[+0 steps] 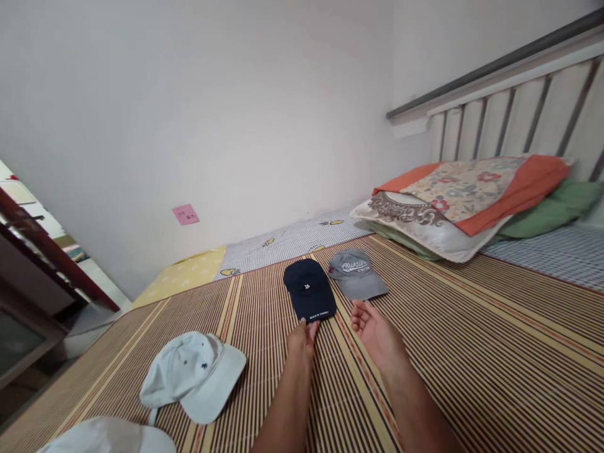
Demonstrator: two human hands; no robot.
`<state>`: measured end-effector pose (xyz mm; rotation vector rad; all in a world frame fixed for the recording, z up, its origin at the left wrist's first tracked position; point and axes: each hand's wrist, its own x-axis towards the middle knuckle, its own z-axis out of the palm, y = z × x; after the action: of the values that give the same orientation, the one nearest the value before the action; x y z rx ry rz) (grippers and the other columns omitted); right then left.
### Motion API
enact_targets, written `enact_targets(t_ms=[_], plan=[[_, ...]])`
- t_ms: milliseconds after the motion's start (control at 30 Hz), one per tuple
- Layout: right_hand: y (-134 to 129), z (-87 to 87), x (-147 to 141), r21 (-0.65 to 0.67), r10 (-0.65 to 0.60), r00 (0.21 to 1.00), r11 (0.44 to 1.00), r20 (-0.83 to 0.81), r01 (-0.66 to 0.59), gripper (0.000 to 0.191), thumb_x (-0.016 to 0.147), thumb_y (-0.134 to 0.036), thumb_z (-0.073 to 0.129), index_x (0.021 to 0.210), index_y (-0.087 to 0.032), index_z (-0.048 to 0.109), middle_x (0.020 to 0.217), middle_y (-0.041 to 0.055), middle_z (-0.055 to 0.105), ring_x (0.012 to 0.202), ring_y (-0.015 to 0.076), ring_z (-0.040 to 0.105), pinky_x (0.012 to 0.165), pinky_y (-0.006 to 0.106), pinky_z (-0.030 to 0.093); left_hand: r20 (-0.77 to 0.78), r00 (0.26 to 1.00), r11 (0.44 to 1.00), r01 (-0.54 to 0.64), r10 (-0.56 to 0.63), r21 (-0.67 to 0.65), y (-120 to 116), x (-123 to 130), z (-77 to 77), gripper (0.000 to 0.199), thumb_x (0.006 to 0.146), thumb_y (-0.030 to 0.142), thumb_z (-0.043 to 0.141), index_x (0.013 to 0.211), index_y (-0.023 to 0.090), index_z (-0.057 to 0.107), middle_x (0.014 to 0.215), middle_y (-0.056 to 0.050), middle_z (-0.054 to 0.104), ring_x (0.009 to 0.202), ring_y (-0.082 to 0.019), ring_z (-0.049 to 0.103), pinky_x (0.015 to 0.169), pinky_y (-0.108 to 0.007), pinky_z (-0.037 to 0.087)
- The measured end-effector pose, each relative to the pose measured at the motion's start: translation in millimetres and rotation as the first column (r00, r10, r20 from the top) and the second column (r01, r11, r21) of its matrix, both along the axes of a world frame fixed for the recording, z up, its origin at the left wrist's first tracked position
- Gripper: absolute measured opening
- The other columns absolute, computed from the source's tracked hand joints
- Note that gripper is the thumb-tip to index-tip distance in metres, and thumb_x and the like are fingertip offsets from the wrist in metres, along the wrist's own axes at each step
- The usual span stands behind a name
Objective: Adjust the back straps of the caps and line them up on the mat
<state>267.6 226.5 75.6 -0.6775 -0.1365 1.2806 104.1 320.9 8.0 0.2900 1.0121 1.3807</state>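
Note:
A navy blue baseball cap (309, 286) with a small white emblem lies on the striped mat, its brim pointing at me. My left hand (302, 336) is closed on the front edge of that brim, thumb and fingers pinching it. Just to the right sits a grey baseball cap (355, 274) with white lettering. Below its brim is my right hand (375, 330), palm turned inward and fingers loosely curled but apart, with nothing visible in them. Whether its fingertips touch the grey brim, I cannot tell. On the left lies a white baseball cap (193, 371), brim toward the right.
Another pale cap (111, 435) is cut off at the bottom left. The striped mat (472, 352) covers the bed. Stacked pillows (472, 195) rest at the back right by the slatted headboard (500, 119). A pink note (185, 214) is on the wall.

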Motion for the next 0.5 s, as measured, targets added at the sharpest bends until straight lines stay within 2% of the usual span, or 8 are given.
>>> enact_targets(t_ms=[133,300,400,500], plan=[[1.9,-3.6,0.5,0.01,-0.013,1.0,1.0,0.005,0.013,0.012,0.085,-0.024,0.068,0.081,-0.015,0.074,0.066,0.0029,0.067,0.06,0.0131,0.058,0.054,0.022,0.047,-0.043,0.999,0.997,-0.017,0.014,-0.079,-5.8,2.3,4.9,0.011,0.098,0.023,0.064,0.099,0.013,0.068,0.098,-0.005,0.074,0.087,-0.017,0.072,0.08,-0.035,0.061],[3.3,-5.1,0.9,0.022,-0.009,1.0,1.0,0.014,0.009,0.01,0.083,-0.025,0.071,0.081,-0.016,0.074,0.067,0.0026,0.068,0.061,0.0132,0.059,0.054,0.022,0.047,-0.084,0.996,0.997,-0.015,0.009,-0.078,-15.6,7.1,10.7,0.011,0.101,0.019,0.059,0.095,0.013,0.066,0.095,-0.004,0.073,0.087,-0.017,0.073,0.082,-0.033,0.061],[4.4,-5.6,2.0,0.021,-0.001,1.0,1.0,0.016,0.001,0.009,0.081,-0.026,0.073,0.081,-0.017,0.073,0.067,0.0023,0.068,0.061,0.0137,0.059,0.055,0.023,0.048,-0.121,0.993,0.999,-0.016,0.01,-0.047,-31.3,7.0,14.2,0.013,0.1,0.016,0.057,0.09,0.014,0.064,0.09,-0.006,0.073,0.085,-0.017,0.073,0.082,-0.031,0.06],[5.1,-6.3,2.5,0.011,0.006,1.0,1.0,0.021,-0.006,0.009,0.079,-0.025,0.075,0.08,-0.017,0.072,0.065,0.0023,0.068,0.059,0.0141,0.059,0.054,0.024,0.048,-0.159,0.987,0.999,0.012,-0.017,-0.03,-56.9,3.6,19.3,0.015,0.095,0.009,0.058,0.083,0.017,0.061,0.09,-0.011,0.074,0.085,-0.017,0.075,0.085,-0.027,0.058]])
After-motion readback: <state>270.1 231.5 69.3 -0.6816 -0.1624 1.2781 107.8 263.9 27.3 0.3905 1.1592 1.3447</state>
